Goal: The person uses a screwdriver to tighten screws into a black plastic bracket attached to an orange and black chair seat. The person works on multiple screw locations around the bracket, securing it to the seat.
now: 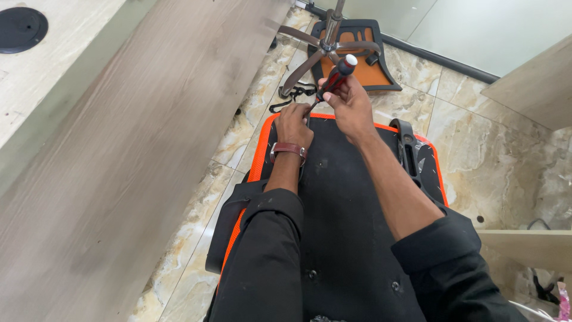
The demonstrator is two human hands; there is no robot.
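A screwdriver (335, 77) with a red and black handle and a white cap is clamped in the grip of the right hand (351, 104), its shaft angled down toward the far edge of the chair seat (345, 220), an upturned black underside with an orange rim lying on the marble floor (506, 155). The left hand (293, 125) is closed at the tip end of the shaft, at that same far edge of the seat; what its fingers pinch is hidden, so a fastener cannot be confirmed. Slippage is judged the main hazard: should the tip be seated off-axis or pressed unevenly, it could jump out and strike the left fingers held just beside it. A fastener driven at a tilt could cross-thread or have its head stripped. The seat rests loose on smooth tile and could shift under sideways force. Beyond the seat, the star base (325, 50) and black straps (292, 95) lie near, where a dropped screw could be lost.
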